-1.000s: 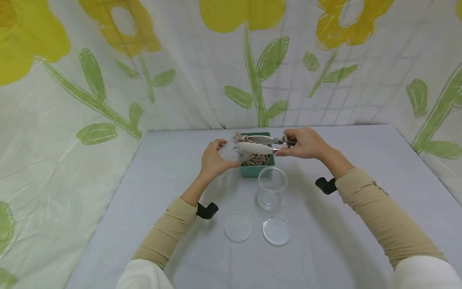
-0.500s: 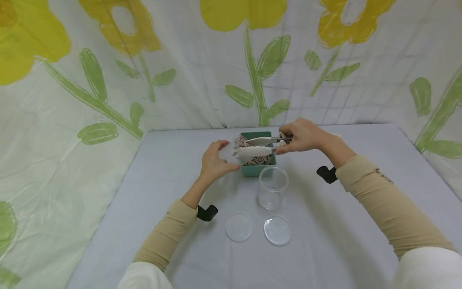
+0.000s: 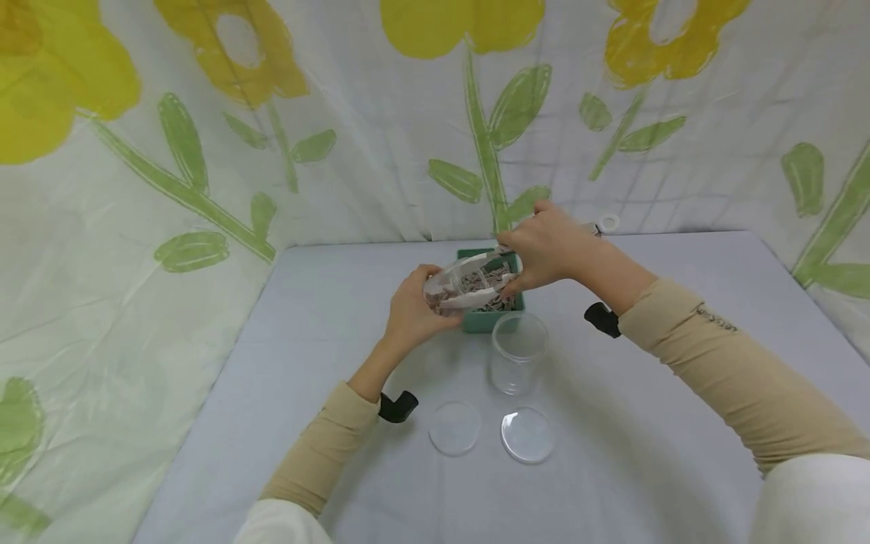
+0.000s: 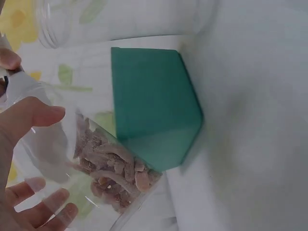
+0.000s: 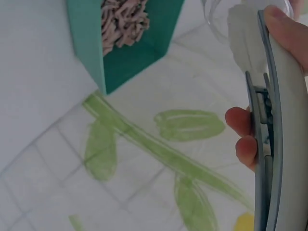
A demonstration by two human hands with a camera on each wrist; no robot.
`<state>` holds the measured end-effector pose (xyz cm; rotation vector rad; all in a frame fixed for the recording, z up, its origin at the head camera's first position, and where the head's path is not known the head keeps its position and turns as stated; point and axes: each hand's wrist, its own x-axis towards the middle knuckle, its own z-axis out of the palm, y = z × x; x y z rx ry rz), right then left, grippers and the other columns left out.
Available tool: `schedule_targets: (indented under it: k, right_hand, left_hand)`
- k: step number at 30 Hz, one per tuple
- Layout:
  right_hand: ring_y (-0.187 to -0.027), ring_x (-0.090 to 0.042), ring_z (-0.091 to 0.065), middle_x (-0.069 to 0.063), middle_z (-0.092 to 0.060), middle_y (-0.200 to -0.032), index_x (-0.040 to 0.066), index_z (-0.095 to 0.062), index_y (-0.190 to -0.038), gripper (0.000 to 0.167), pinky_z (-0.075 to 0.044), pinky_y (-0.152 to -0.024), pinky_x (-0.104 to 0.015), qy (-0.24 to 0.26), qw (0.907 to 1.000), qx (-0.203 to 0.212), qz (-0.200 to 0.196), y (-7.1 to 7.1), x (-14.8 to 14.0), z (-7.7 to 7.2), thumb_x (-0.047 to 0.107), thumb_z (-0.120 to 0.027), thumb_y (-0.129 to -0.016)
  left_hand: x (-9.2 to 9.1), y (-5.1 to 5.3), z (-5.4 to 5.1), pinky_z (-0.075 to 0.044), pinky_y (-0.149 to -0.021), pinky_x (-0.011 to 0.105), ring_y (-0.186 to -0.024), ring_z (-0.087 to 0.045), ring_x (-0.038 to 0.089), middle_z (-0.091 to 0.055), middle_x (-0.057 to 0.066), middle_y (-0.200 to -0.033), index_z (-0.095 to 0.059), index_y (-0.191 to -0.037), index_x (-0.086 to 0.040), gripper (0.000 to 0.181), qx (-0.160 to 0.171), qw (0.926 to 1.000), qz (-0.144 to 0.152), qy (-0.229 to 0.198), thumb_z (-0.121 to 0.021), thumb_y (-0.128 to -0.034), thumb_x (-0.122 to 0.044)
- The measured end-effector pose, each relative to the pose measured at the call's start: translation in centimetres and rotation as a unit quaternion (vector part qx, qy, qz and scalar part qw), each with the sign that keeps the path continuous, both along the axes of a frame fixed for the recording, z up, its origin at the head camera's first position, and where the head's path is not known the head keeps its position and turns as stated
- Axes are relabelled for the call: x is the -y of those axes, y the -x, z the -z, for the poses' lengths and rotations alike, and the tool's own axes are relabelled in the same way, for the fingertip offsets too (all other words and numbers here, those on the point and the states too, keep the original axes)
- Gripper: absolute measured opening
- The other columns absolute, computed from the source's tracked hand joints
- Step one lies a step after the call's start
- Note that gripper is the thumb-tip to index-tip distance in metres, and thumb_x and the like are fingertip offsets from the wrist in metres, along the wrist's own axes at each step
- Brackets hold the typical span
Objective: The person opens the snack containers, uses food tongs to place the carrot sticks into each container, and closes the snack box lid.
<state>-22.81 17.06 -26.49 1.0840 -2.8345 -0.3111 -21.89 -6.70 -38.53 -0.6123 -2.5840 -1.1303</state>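
My left hand grips a clear jar, tilted with its mouth toward the right. Brownish strips lie at the bottom of this jar in the left wrist view. Tongs with white tips are held in my right hand; the tips reach inside the tilted jar. Below and behind the jar stands a green box holding more strips. A second clear jar stands upright in front of the box.
Two clear round lids, one left and one right, lie flat on the white table nearer my body. A curtain with printed flowers hangs behind the table's far edge.
The jar in my left hand has tilted further, its mouth now turned to the right over the box. My right hand has moved left and up, bringing the tongs deeper into the jar.
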Motion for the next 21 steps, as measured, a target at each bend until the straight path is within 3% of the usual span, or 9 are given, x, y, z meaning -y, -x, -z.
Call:
schedule_targets:
  k: [4,6,7,9,12,13,14,18,21]
  right_hand:
    - [-0.07,-0.02,-0.062,-0.001,-0.068,-0.077,0.005,-0.064,-0.115,0.075,-0.036,-0.079,-0.046,0.008,0.9995,0.007,0.028,0.0,-1.2,-1.0,0.064,-0.075,-0.07]
    - [-0.073,-0.023,-0.063,-0.004,-0.068,-0.082,0.002,-0.061,-0.12,0.082,-0.037,-0.081,-0.048,0.027,0.9978,0.017,0.058,0.1,-2.1,-1.3,0.065,-0.075,-0.068]
    - [-0.078,-0.025,-0.064,-0.006,-0.069,-0.087,0.0,-0.058,-0.123,0.087,-0.038,-0.083,-0.05,0.037,0.9963,0.022,0.074,0.2,-2.6,-1.4,0.066,-0.075,-0.068]
    - [-0.085,-0.029,-0.065,-0.011,-0.069,-0.097,-0.003,-0.054,-0.127,0.093,-0.04,-0.085,-0.053,0.053,0.9919,0.033,0.111,0.4,-3.5,-1.6,0.067,-0.075,-0.068]
    - [-0.096,-0.033,-0.064,-0.015,-0.068,-0.109,-0.005,-0.052,-0.128,0.095,-0.039,-0.088,-0.057,0.052,0.9849,0.052,0.157,0.9,-4.5,-1.1,0.066,-0.074,-0.069]
    - [-0.098,-0.033,-0.063,-0.016,-0.067,-0.111,-0.005,-0.052,-0.127,0.095,-0.039,-0.087,-0.056,0.042,0.9837,0.056,0.165,1.2,-4.7,-0.7,0.066,-0.074,-0.069]
    - [-0.101,-0.035,-0.062,-0.018,-0.065,-0.115,-0.006,-0.051,-0.129,0.097,-0.039,-0.089,-0.057,0.031,0.9823,0.064,0.173,1.4,-4.7,-0.2,0.066,-0.074,-0.069]
    - [-0.114,-0.038,-0.057,-0.022,-0.059,-0.127,-0.006,-0.047,-0.135,0.102,-0.034,-0.097,-0.063,-0.009,0.9809,0.089,0.173,2.4,-4.2,2.4,0.066,-0.074,-0.068]
    - [-0.113,-0.039,-0.057,-0.022,-0.059,-0.126,-0.005,-0.049,-0.134,0.1,-0.035,-0.095,-0.062,-0.024,0.9827,0.091,0.159,3.0,-3.2,4.2,0.065,-0.077,-0.067]
  left_hand:
    - [1.3,0.0,1.1,-0.046,-0.089,0.052,-0.108,-0.056,0.038,-0.06,0.022,-0.119,-0.05,-0.123,0.0,0.072,0.039,0.9984,-0.025,-0.032,-0.088,-0.064,-0.014]
    - [2.0,0.0,1.7,-0.044,-0.094,0.052,-0.114,-0.053,0.038,-0.056,0.021,-0.124,-0.047,-0.125,0.001,0.072,0.088,0.9926,-0.038,-0.075,-0.087,-0.0661,-0.011]
    - [2.3,0.0,1.9,-0.043,-0.097,0.051,-0.118,-0.051,0.037,-0.054,0.021,-0.128,-0.045,-0.129,0.0,0.073,0.124,0.9856,-0.04,-0.108,-0.086,-0.0684,-0.009]
    - [2.9,0.0,2.2,-0.04,-0.101,0.05,-0.125,-0.046,0.036,-0.048,0.019,-0.135,-0.041,-0.134,0.0,0.072,0.203,0.9588,-0.033,-0.196,-0.08,-0.0741,-0.004]
    - [3.3,0.0,2.6,-0.035,-0.107,0.048,-0.133,-0.038,0.035,-0.04,0.02,-0.143,-0.037,-0.139,0.001,0.067,0.285,0.9074,-0.014,-0.308,-0.07,-0.0803,0.005]
    - [3.4,0.0,2.7,-0.032,-0.109,0.047,-0.136,-0.035,0.035,-0.038,0.02,-0.145,-0.037,-0.139,0.001,0.067,0.295,0.8962,-0.005,-0.331,-0.068,-0.0802,0.009]
    - [3.4,0.0,3.0,-0.03,-0.111,0.046,-0.137,-0.033,0.035,-0.037,0.022,-0.146,-0.037,-0.137,0.003,0.066,0.296,0.8913,0.003,-0.343,-0.066,-0.0793,0.012]
    - [3.2,-0.4,3.7,-0.022,-0.115,0.045,-0.141,-0.028,0.035,-0.039,0.024,-0.146,-0.039,-0.133,0.004,0.07,0.263,0.9142,0.011,-0.308,-0.071,-0.0726,0.018]
    - [3.1,-0.6,4.2,-0.021,-0.115,0.046,-0.141,-0.029,0.037,-0.039,0.024,-0.145,-0.039,-0.133,0.004,0.072,0.254,0.926,0.01,-0.279,-0.074,-0.0718,0.016]
